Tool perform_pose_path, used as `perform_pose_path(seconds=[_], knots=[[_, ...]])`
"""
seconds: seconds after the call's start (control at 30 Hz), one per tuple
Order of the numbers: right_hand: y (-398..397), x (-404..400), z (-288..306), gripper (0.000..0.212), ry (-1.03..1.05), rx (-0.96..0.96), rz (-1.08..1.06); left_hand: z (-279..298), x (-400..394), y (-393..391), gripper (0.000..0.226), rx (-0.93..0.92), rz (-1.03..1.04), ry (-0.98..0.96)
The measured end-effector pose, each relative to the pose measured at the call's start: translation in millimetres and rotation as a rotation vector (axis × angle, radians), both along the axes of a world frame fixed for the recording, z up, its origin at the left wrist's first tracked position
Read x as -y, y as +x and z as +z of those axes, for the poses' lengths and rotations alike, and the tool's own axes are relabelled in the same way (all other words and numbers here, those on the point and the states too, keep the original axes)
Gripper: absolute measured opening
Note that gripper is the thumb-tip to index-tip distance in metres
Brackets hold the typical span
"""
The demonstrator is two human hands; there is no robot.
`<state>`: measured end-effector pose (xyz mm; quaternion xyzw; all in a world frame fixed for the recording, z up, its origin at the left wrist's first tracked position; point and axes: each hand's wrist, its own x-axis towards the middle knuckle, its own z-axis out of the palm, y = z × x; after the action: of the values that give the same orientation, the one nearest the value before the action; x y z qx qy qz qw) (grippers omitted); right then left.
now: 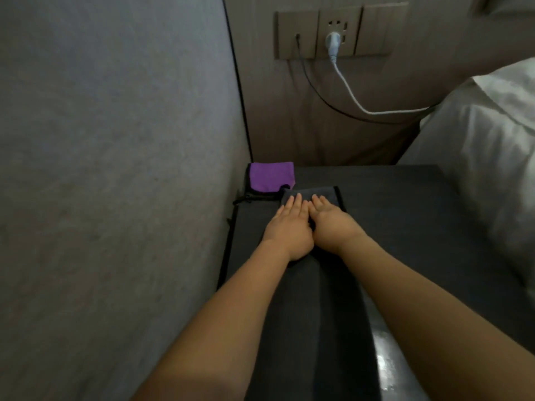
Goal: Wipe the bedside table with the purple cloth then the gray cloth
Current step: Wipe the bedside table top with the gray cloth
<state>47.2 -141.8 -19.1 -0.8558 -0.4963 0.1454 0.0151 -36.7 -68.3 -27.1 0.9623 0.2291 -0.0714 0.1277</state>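
Observation:
The dark bedside table (pixel 405 215) fills the middle of the head view. A purple cloth (pixel 270 176) lies folded at its far left corner, against the wall. Just in front of it lies a gray cloth (pixel 318 192) with a black edge. My left hand (pixel 289 227) and my right hand (pixel 333 221) rest side by side on the gray cloth, palms down, fingers stretched forward and nearly together. Both hands press flat on it; neither grips it. The near part of the gray cloth is hidden under my hands.
A grey upholstered wall (pixel 115 169) runs along the table's left side. On the back wall a socket panel (pixel 338 33) holds a white plug and cable (pixel 347 88) and a black cable. White bedding (pixel 492 140) borders the table on the right.

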Motion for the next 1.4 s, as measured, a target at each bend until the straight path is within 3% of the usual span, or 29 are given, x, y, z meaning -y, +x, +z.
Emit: perform_pose_path(seconds=[0.6, 0.8, 1.4], knots=[[-76, -49, -7, 0.058, 0.110, -0.070, 0.211, -2, -35, -89, 0.060, -0.034, 0.206, 0.035], [-42, -19, -5, 0.060, 0.106, -0.116, 0.188, 0, -7, -57, 0.059, -0.016, 0.192, 0.041], [121, 170, -9, 0.058, 0.096, -0.025, -0.169, 0, 153, 128, 0.060, 0.015, -0.136, -0.026]])
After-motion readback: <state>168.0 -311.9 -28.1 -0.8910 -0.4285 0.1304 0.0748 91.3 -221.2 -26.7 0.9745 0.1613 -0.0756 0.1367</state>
